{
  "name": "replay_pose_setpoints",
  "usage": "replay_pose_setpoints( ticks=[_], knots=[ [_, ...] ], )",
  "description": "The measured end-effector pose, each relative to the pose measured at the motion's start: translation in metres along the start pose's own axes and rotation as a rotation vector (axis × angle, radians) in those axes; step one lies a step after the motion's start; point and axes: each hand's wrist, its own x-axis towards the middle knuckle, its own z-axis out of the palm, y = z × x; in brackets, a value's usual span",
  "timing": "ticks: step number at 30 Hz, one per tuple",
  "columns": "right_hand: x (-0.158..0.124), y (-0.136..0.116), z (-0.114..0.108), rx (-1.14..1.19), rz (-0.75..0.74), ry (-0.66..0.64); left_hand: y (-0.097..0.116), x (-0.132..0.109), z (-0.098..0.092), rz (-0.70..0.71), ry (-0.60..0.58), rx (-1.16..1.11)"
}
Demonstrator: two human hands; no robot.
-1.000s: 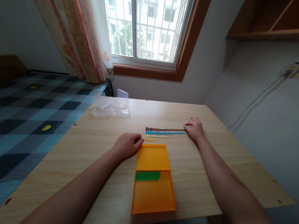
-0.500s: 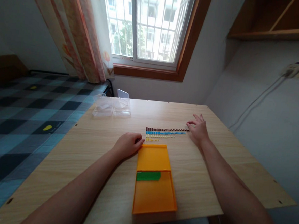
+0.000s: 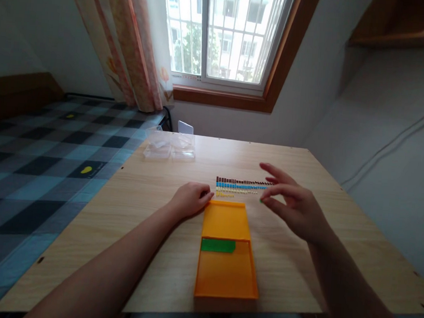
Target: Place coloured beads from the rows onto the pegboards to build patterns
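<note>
Between the thumb and a finger of my right hand (image 3: pixel 297 208) is a small green piece (image 3: pixel 261 200), held above the table just right of the rows; its other fingers stretch out. Loosely curled, my left hand (image 3: pixel 191 198) rests on the table by the near-left end of the rows; anything inside its fingers is hidden. The rows are tiny pieces: dark brown pieces (image 3: pixel 232 181), blue pieces (image 3: pixel 232 185), pale cream pieces (image 3: pixel 233 191) and yellow pieces (image 3: pixel 225 195). Nearer me lies an open orange case (image 3: pixel 227 276) with a green strip (image 3: pixel 217 245) inside.
Clear plastic boxes (image 3: pixel 169 149) stand at the table's far left corner. The wooden table (image 3: pixel 145 275) reaches toward the window (image 3: pixel 235 34). A bed with a checked cover (image 3: pixel 33 166) lies to the left, and a cable (image 3: pixel 387 144) runs along the right wall.
My right hand has come nearer and lifted from the far end of the brown row, showing the green piece in its pinch. My left hand stays in place while the view shifts slightly.
</note>
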Motion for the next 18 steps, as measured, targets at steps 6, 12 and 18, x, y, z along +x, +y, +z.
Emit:
replay_pose_setpoints(
  ticks=[6,12,18],
  knots=[
    [-0.042,-0.044,0.058,-0.293,-0.228,-0.548,-0.001,0.000,0.003,0.003,0.023,-0.012],
    [-0.053,-0.029,0.078,-0.321,-0.293,-0.649,-0.001,0.001,0.005,0.011,0.026,0.001],
    [-0.040,-0.012,0.052,-0.132,-0.275,-0.577,0.001,0.001,0.004,0.006,0.026,0.002]
  ],
)
